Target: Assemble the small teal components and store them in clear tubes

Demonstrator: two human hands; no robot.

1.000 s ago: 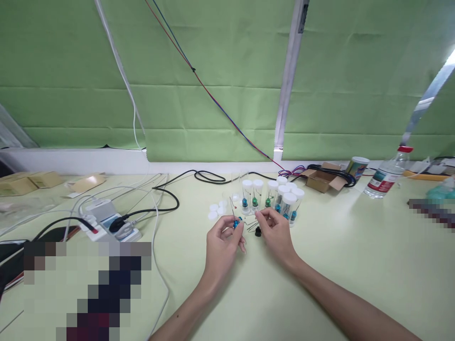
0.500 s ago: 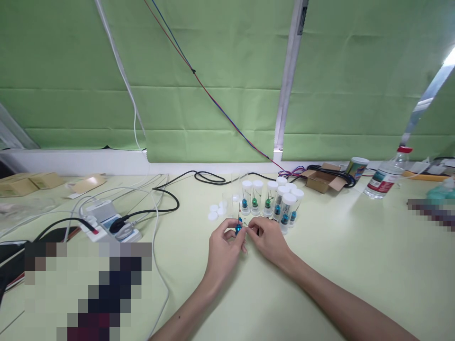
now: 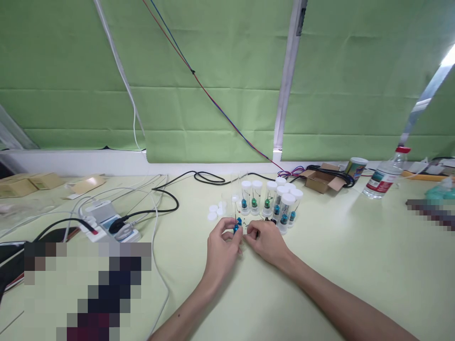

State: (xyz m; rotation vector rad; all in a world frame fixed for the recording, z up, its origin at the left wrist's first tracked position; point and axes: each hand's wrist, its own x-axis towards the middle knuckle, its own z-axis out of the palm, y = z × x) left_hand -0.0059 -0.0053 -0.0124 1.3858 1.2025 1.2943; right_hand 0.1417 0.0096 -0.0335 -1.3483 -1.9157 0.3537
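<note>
My left hand (image 3: 221, 248) pinches a small shiny blue piece (image 3: 236, 228) with a thin wire standing up from it. Just to its right, apart from the piece, is my right hand (image 3: 266, 240). Its thumb and forefinger are pressed together; whatever they hold is too small to make out. Another blue piece (image 3: 239, 220) lies on the table beyond my left fingertips, near some tiny bits (image 3: 245, 225). Behind my hands stand several clear tubes with white lids, such as a front tube (image 3: 285, 213), with blue or green pieces inside.
Loose white caps (image 3: 212, 216) lie left of the tubes. Black cable (image 3: 209, 178) runs along the back of the table. A power strip (image 3: 117, 227) with plugs sits at left. An open cardboard box (image 3: 322, 180) and a water bottle (image 3: 382, 177) stand at right.
My hands have drawn slightly apart. The left one, with the blue piece, has shifted a little to the left; the right fingertips have come down closer to the table.
</note>
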